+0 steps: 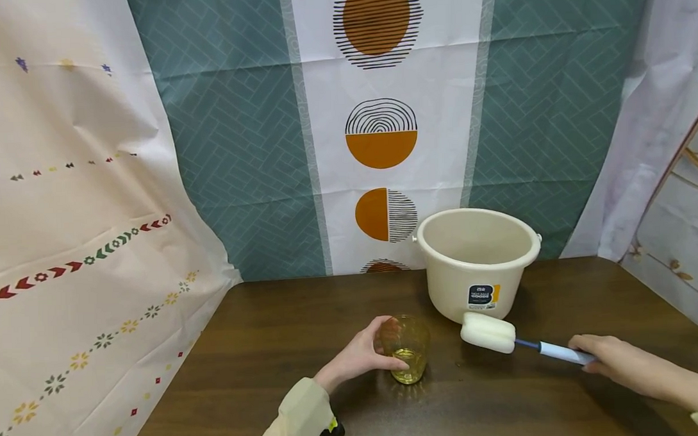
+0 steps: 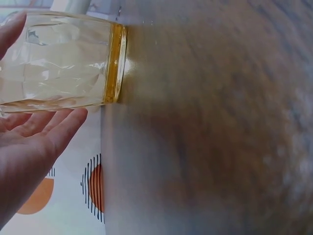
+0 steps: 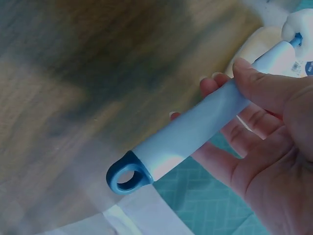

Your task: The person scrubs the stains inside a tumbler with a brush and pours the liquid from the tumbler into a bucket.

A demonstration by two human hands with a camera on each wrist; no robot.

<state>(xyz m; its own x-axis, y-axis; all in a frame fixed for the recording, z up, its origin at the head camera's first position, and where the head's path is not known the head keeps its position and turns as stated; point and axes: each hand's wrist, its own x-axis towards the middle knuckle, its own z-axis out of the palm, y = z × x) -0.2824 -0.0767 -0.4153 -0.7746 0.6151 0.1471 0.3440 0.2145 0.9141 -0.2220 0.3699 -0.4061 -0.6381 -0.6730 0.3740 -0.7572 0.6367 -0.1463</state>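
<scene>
My left hand (image 1: 359, 353) grips an amber-tinted drinking glass (image 1: 414, 350) from its left side, thumb on the near side and fingers on the far side. The glass stands upright at the table's middle. In the left wrist view, the glass (image 2: 63, 63) shows faceted walls and a thick yellow base. My right hand (image 1: 634, 365) holds a bottle sponge brush by its pale handle (image 1: 564, 353). Its white sponge head (image 1: 488, 332) points left, in front of the bucket. A blue hanging loop (image 3: 128, 174) ends the handle in the right wrist view.
A cream bucket (image 1: 458, 291) with a label stands at the back right of the dark wooden table (image 1: 295, 316). Patterned cloths hang behind it and on both sides. A dark item with a yellow patch (image 1: 331, 430) lies by my left sleeve.
</scene>
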